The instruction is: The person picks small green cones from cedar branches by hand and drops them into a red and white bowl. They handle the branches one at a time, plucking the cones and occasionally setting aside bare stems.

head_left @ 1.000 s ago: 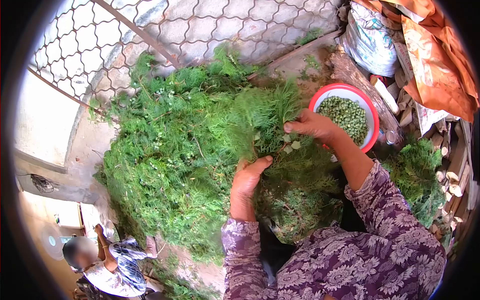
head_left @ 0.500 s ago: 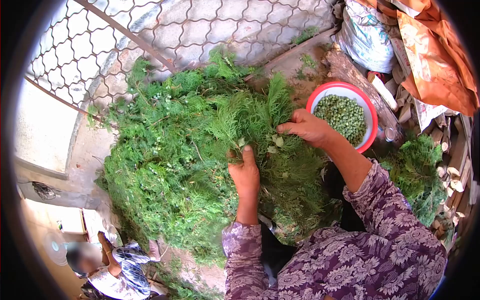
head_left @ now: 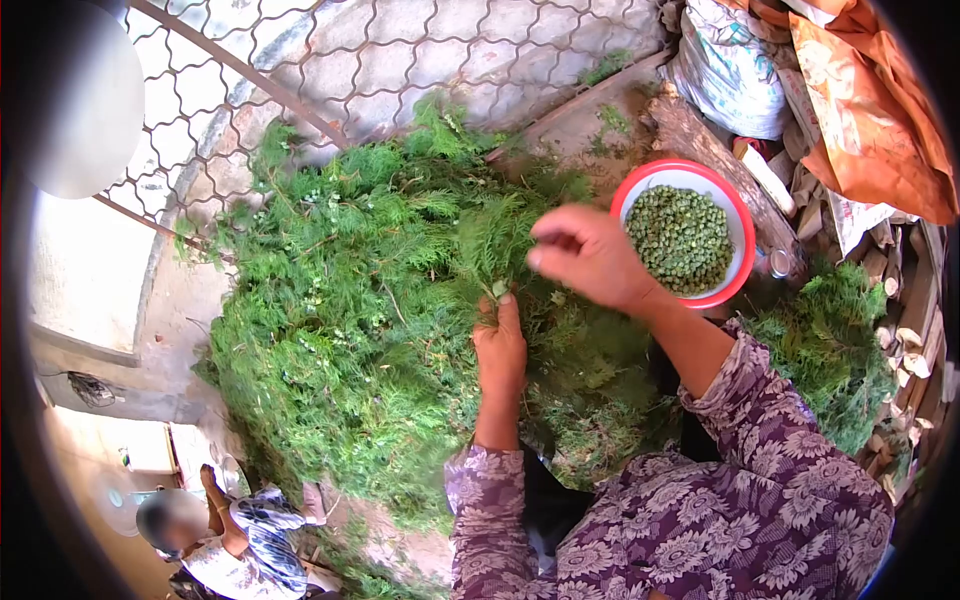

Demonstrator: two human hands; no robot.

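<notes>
Left hand (head_left: 500,350): thumb and fingers clamped on a feathery green conifer sprig (head_left: 488,240), a pale green cone (head_left: 500,288) showing at the thumb tip. Right hand (head_left: 597,265): raised between the sprig and the bowl, blurred; thumb and forefinger tips look apart, the palm hidden, so cannot tell whether anything lies within.

White bowl with a broad red rim (head_left: 744,265) sits beyond the right forearm, beside a rough log (head_left: 700,140). Small round green cones (head_left: 682,240) cover its bottom in a thick layer, so a fair amount appears gathered. Much looks left: a wide heap of cut green branches (head_left: 320,340) spreads around the left hand, pale cones dotted in it. Smaller pile of greenery (head_left: 835,345) by the split firewood (head_left: 908,370).

Another person (head_left: 215,550) sits at lower left, near the heap's edge.

Writing: white woven sack (head_left: 735,85) carries bluish print, not legible; no brand readable on the orange sheeting (head_left: 870,120)
</notes>
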